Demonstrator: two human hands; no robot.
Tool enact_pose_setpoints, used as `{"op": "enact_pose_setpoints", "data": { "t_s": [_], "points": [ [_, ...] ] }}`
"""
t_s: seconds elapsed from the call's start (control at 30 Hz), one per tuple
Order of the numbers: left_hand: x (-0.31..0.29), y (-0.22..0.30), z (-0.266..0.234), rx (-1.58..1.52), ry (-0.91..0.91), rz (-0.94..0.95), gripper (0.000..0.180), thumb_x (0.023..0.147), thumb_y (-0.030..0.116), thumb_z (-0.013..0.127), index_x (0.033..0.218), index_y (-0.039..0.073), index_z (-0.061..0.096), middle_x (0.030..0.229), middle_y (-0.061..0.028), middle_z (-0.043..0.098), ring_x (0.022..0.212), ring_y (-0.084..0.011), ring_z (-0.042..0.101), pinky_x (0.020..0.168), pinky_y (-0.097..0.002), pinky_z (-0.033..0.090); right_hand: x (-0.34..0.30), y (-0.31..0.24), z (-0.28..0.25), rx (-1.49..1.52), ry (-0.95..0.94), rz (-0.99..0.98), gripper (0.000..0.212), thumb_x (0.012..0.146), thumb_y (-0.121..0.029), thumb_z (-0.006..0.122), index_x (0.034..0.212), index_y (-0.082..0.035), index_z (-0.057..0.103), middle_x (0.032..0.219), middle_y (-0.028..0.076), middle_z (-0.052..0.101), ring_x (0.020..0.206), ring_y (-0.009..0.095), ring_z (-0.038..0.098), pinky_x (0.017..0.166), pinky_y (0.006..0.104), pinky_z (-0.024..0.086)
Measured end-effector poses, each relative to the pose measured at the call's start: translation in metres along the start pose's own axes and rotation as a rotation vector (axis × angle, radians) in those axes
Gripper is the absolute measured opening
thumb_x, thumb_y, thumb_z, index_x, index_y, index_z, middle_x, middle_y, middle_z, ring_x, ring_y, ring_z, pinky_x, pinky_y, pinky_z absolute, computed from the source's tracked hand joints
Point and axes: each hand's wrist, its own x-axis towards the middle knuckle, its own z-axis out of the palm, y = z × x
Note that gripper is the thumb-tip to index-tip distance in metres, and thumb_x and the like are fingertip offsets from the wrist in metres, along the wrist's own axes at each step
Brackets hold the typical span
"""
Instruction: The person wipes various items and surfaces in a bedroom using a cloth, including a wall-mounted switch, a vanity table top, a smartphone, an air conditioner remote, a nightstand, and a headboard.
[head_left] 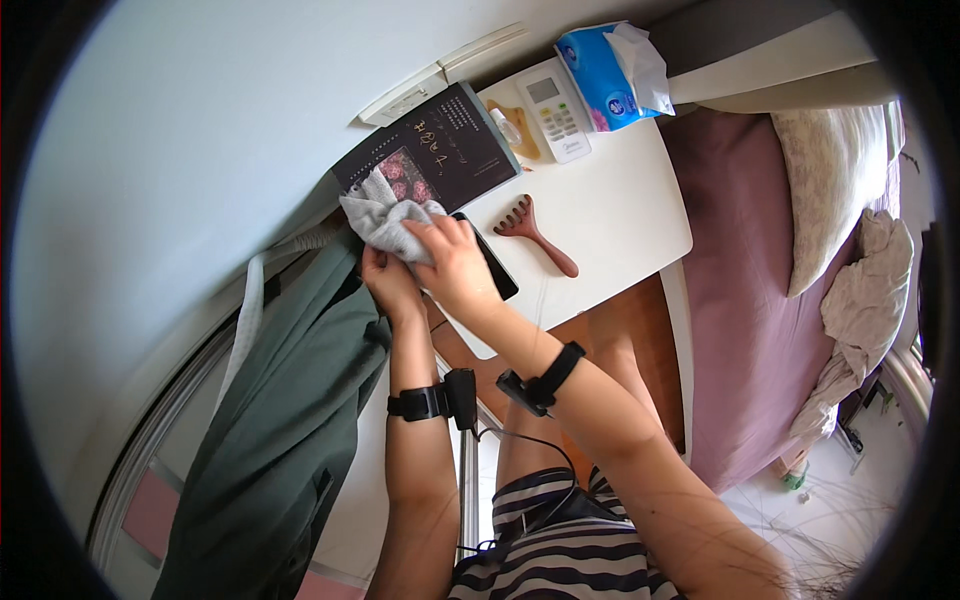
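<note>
A bunched light-grey cloth (pixel 385 218) is held above the near left corner of the white table (pixel 630 190). My right hand (pixel 458 265) grips it from above, its fingers pressed into the folds. My left hand (pixel 393 285) is closed at the cloth's lower edge, with the fingertips partly hidden. Beneath the cloth and beyond it lies a dark book (pixel 440 145) with pink flowers on its cover. A black phone-like slab (pixel 497 268) rests on the table, partly covered by my right hand. To its right sits a brown wide-toothed comb (pixel 540 238).
At the table's back stand a white remote control (pixel 556 115), a small clear bottle (pixel 505 127) and a blue tissue pack (pixel 605 80). Dark-green fabric (pixel 290 390) hangs left of my arms. A bed with a mauve sheet (pixel 735 300) borders the right side.
</note>
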Motion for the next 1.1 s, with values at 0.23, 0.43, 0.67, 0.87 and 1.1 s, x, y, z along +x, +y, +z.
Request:
{"op": "enact_pose_setpoints", "data": {
  "t_s": [0.23,0.43,0.67,0.87,1.1],
  "points": [
    [-0.002,0.023,0.014,0.572,0.074,0.111,0.035,0.094,0.018,0.037,0.125,0.005,0.048,0.106,-0.0087,0.058,0.091,-0.0153,0.055,0.074,-0.0295,0.047,0.019,0.01,0.007,-0.322,0.199,-0.073,0.053,0.067,-0.006,0.063,0.118,-0.009,0.052,0.11,0.015,0.051,0.1,0.036,0.044,0.089,0.0435,0.039],
    [-0.03,0.05,0.009,0.338,0.19,-0.027,0.051,0.094,0.043,0.03,0.124,0.004,0.046,0.123,-0.0133,0.049,0.11,-0.0241,0.05,0.093,-0.0363,0.04,-0.029,-0.009,0.012,0.147,-0.257,0.07,0.043,0.071,-0.017,0.061,0.111,-0.002,0.054,0.105,0.016,0.057,0.097,0.034,0.052,0.088,0.0396,0.042],
    [-0.09,0.006,-0.02,1.212,-0.35,0.45,0.051,0.086,0.013,0.059,0.13,0.006,0.034,0.131,-0.0155,0.037,0.117,-0.0251,0.042,0.091,-0.0367,0.04,-0.132,0.029,-0.054,-0.032,-0.301,0.248,0.046,0.073,-0.02,0.062,0.115,-0.003,0.053,0.106,0.016,0.057,0.099,0.033,0.053,0.084,0.0393,0.047],
    [-0.112,-0.021,0.008,1.563,-0.562,0.466,0.093,0.063,0.01,0.079,0.138,0.008,0.026,0.142,-0.0274,0.016,0.128,-0.0447,0.025,0.103,-0.0509,0.027,-0.163,0.054,-0.108,-0.261,-0.295,0.318,0.047,0.068,-0.016,0.064,0.113,-0.008,0.056,0.108,0.012,0.057,0.098,0.031,0.053,0.085,0.0384,0.047],
    [-0.106,-0.026,-0.001,1.621,-0.494,0.525,0.096,0.061,0.011,0.08,0.139,0.008,0.024,0.141,-0.0261,0.02,0.126,-0.0432,0.028,0.101,-0.0461,0.03,-0.114,0.025,-0.124,-0.168,-0.091,0.326,0.046,0.067,-0.014,0.064,0.112,-0.011,0.058,0.104,0.011,0.057,0.097,0.028,0.054,0.083,0.0375,0.047]
  ]
}}
